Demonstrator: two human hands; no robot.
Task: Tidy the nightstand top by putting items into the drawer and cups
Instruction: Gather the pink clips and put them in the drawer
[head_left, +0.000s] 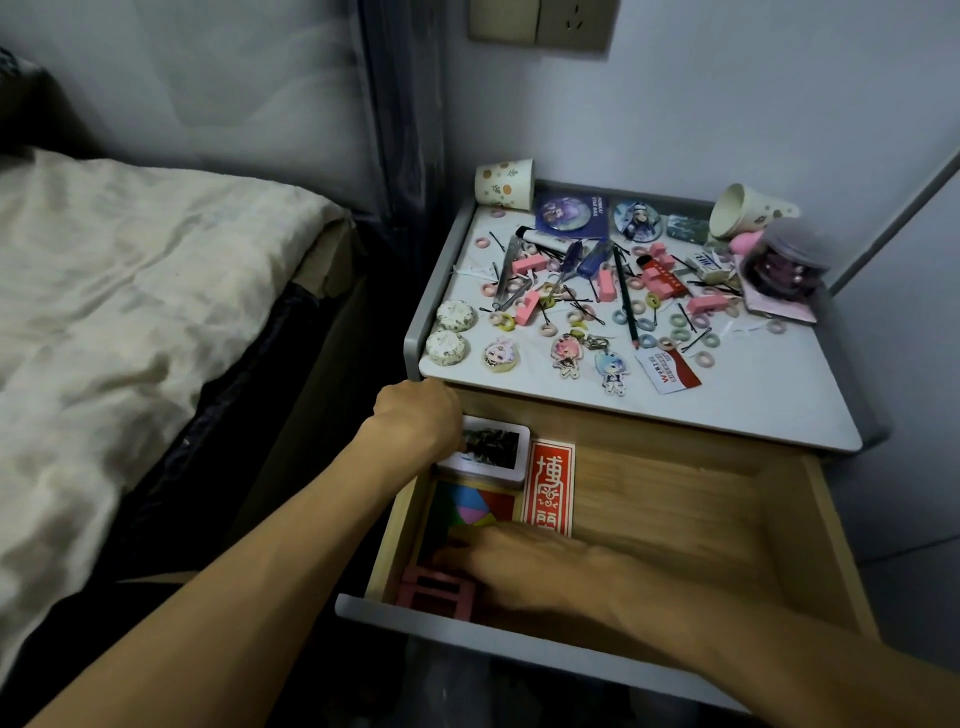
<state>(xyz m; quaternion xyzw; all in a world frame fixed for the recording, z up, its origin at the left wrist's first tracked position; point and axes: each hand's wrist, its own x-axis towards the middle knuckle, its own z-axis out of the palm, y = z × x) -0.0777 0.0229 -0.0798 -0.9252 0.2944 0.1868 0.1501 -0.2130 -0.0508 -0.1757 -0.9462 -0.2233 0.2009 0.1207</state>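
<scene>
The wooden drawer (675, 519) of the nightstand (701, 415) is pulled out. My left hand (415, 418) reaches into its back left corner and grips the left edge of a white picture box (493, 449); its fingers are hidden. Low in the drawer's front left, my right hand (524, 569) lies with fingers stretched, touching a pink frame-like piece (434, 590). Under it is a coloured tangram board (467, 506), beside a red printed box (548, 483). One paper cup (504, 184) stands at the top's back left; another (748, 210) lies tipped at the back right.
The top is strewn with hair ties, bobby pins, pink clips, a pencil (626, 299), badges, keychain figures (587, 356), two round tins (451, 332), a red card (670, 371) and a purple jar (779, 260). A bed (130, 312) lies to the left, a wall behind.
</scene>
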